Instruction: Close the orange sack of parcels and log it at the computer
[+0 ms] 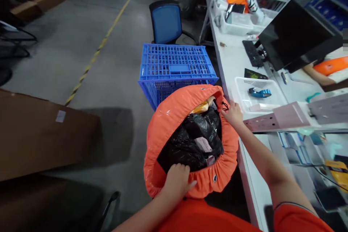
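Orange fabric bag (168, 116), mouth open and facing up, gathered rim. Location: directly in front of the wearer's body, against the left edge of the white table (228, 58) and at the near side of the blue crate (179, 68).

Contents: black plastic parcels (199, 134), one with a white label (203, 144); a yellow package (201, 107) lies at the far side of the mouth.

Left hand (178, 179): grasping the near rim, fingers curled over it toward the contents, thumb on the outer fabric. Right hand (233, 114): closed on the right part of the rim, just beside a black cord (224, 106).

Surroundings: white tray (241, 98) at the table's left edge, just beyond the right hand, holding a blue tape dispenser (259, 93). Keyboard (253, 53) farther along the table, near a dark monitor (295, 34). Another person's forearm (318, 75) shows past the monitor. Blue-backed chair (166, 23) stands behind the crate. Large cardboard box (46, 130) on the floor at far left, well apart from the bag.
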Available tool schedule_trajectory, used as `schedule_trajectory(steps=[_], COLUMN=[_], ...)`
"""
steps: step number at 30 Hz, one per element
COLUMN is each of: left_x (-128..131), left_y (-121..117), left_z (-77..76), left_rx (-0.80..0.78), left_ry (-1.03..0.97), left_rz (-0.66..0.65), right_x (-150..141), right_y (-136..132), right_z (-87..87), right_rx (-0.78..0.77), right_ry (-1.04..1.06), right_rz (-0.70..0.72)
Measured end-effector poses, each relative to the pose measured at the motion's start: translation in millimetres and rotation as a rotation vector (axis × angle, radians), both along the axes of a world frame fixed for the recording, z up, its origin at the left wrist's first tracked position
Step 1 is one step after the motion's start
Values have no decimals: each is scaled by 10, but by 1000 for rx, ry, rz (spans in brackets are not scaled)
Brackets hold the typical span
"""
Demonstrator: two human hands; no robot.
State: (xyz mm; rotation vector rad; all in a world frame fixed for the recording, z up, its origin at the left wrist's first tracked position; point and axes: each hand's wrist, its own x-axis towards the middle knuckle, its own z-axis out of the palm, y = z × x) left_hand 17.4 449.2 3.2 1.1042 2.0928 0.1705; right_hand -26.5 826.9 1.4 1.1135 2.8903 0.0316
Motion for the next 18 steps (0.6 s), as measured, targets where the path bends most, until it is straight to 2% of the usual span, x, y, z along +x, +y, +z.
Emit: schedule_trajectory(steps=[2,4,9,13,18], left_x=[85,176,382,499,526], left_y=[248,359,277,150,-129], left_z=[63,84,105,196,320], left_rx=[-46,-75,-67,-82,-171], left_ry=[-68,-109,-132,-115,-122], left_rz=[-70,-133,-292,-336,-232], right_x=[218,316,259,272,457], right_y=[-164,-307,-469,-338,12], right_z=[-41,-90,-185,-145,30], right_rx=[-44,-66,-45,-8,36], right_ry=[-89,-149,-203,-214,-229], right_rz=[3,45,23,-58,-102])
